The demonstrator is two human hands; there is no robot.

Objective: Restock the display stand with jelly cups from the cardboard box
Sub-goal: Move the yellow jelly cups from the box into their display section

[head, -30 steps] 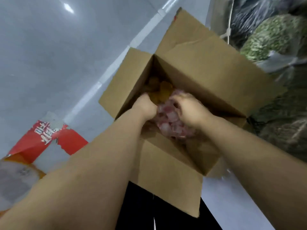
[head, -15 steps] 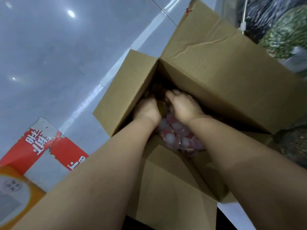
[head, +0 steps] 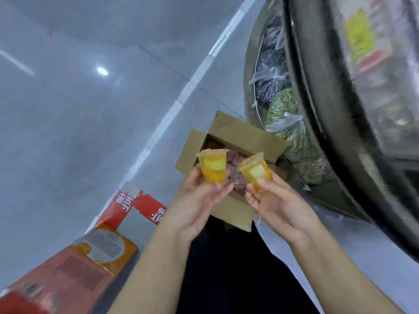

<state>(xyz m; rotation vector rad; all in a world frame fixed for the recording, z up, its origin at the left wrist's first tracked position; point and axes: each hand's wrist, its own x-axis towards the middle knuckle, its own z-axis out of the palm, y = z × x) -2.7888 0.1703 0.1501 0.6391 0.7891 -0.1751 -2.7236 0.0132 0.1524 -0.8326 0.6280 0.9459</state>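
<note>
Orange jelly cups: left hand (head: 199, 200) pinches one (head: 214, 166) upright, right hand (head: 275, 201) one (head: 256, 172) tilted left. Cardboard box (head: 238, 137) lies below both grips; display stand (head: 340, 137) nearer my right.

Both forearms raised, left grip (head: 199, 200) pinching, right grip (head: 276, 200) seemingly pinching too, palms up
</note>
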